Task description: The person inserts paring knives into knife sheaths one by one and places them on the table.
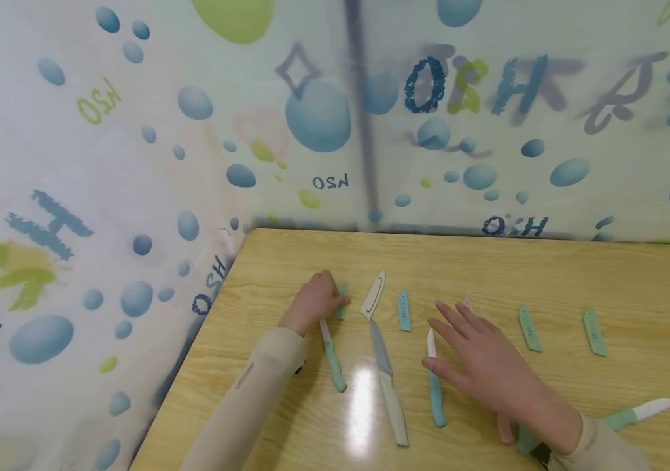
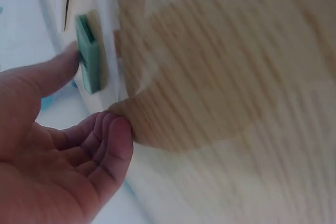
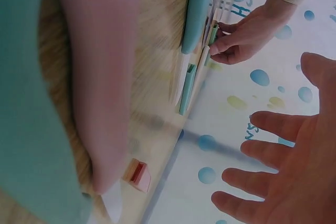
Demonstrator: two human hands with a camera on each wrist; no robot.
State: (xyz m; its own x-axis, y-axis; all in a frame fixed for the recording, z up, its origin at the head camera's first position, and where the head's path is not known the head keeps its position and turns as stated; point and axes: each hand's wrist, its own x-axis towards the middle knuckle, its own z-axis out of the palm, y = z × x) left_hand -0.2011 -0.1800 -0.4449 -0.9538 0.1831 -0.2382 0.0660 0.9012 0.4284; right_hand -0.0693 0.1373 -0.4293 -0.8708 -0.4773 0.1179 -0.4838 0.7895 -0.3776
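Note:
My left hand (image 1: 313,304) is at a small green blade sheath (image 1: 341,314), its thumb against the sheath's side in the left wrist view. The loosely bent fingers lie apart from it, near the blade tip of a green-handled knife (image 1: 335,369). To the right is a white-handled knife (image 1: 392,409) with its white sheath (image 1: 373,296) just beyond the tip. Spread wide, my right hand (image 1: 479,356) hovers empty beside a blue-handled knife (image 1: 436,392). It partly covers a pink-handled knife (image 1: 505,428) and a pink sheath (image 3: 139,175).
A blue sheath (image 1: 404,313) lies behind the blue-handled knife. Two more green sheaths (image 1: 529,328) rest farther right. Near my right wrist is a green-handled knife with a white blade (image 1: 655,408). Printed curtains (image 1: 458,163) hang along the back and left of the wooden table (image 1: 458,261).

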